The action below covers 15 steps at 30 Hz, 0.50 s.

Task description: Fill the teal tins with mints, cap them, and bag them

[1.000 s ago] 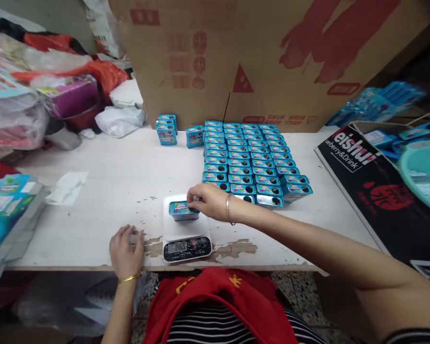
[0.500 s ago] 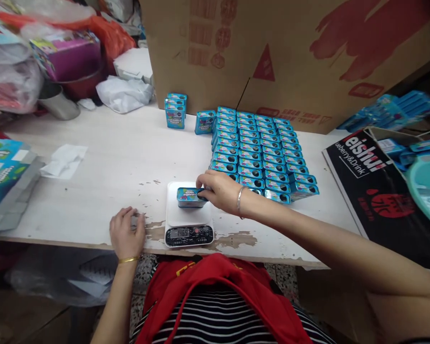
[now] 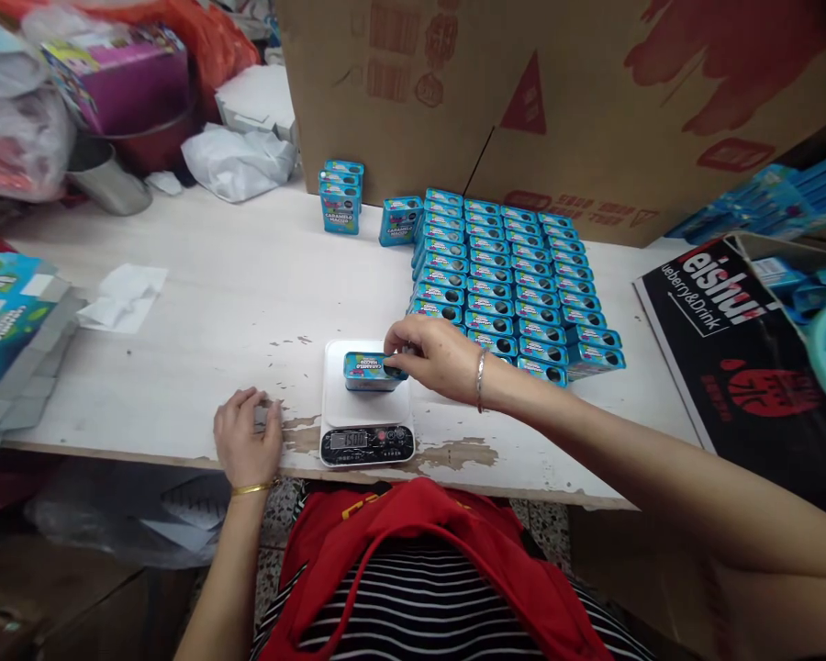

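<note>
The left hand [image 3: 249,441] rests half-curled near the front edge of a table [image 3: 199,294], any contents unclear, beside a digital scale [image 3: 368,415] bearing one blue tin [image 3: 364,371]. The right hand [image 3: 444,358] pinches narrowly at the tin's end, what it grips hidden, apparently mid-weighing; adjusting the load would call for light fingertips. Beyond stand rows of matching tins [image 3: 485,289].

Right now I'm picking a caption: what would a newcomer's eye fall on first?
Probably the rows of blue packs on the table, before a big cardboard box. Next, near the front edge, a single pack on a white scale, the right hand at its top.
</note>
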Tool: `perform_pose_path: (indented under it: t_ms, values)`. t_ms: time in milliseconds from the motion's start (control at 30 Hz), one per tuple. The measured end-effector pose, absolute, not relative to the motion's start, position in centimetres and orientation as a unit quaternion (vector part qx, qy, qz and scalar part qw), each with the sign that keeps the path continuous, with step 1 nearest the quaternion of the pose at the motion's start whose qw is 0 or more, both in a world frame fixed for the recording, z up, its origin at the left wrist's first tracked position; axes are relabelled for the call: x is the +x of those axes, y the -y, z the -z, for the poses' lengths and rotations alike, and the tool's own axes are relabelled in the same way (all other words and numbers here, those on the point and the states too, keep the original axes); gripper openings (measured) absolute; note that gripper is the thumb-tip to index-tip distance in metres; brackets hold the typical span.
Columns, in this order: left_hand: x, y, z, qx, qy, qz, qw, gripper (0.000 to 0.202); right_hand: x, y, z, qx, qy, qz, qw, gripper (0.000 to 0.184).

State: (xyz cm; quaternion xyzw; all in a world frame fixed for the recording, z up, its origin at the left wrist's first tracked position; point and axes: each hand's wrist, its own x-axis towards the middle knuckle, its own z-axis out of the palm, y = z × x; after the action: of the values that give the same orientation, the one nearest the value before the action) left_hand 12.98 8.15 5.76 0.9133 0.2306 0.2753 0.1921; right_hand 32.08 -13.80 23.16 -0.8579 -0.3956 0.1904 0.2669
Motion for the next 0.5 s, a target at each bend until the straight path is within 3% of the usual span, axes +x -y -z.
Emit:
perform_pose_path:
  t_ms: [167, 367, 500]
  values:
    - [13.0, -8.2, -5.7, 0.914, -0.231, -0.272, 0.193, 0.029, 31.9, 13.5, -23.0, -0.858, 0.407, -0.199, 0.242, 0.005]
    - [13.1, -8.2, -5.5, 0.913, -0.22, -0.291, 0.184, 0.026, 31.9, 13.6, -23.4, -0.851, 0.429, -0.184, 0.24, 0.02]
    - [13.0, -8.3, -5.5, 0.912, -0.216, -0.298, 0.182, 0.025, 31.9, 13.7, -24.3, -0.847, 0.428, -0.172, 0.264, 0.018]
